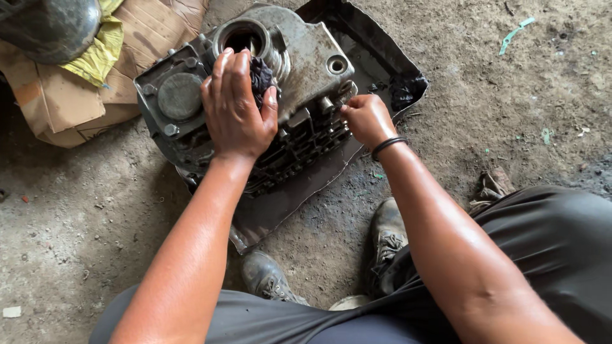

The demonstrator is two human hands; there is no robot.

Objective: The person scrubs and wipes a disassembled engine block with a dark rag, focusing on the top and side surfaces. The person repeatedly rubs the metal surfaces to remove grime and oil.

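Observation:
A greasy grey metal engine housing (306, 60) lies on a dark rubber sheet (376, 51) on the ground. My left hand (237, 108) presses a dark rag (260, 73) against the housing, just below its round opening (242, 39). My right hand (366, 118) is closed at the housing's right edge, its fingertips pinching a small metal part (344, 95) there. A black band circles that wrist. What the fingers hold is too small to make out.
Flattened cardboard (70, 95) with a yellow cloth (102, 51) and a dark round object (51, 25) lies at the upper left. My two dusty shoes (268, 277) rest on the dirt floor below the sheet. A crumpled scrap (491, 186) lies at right.

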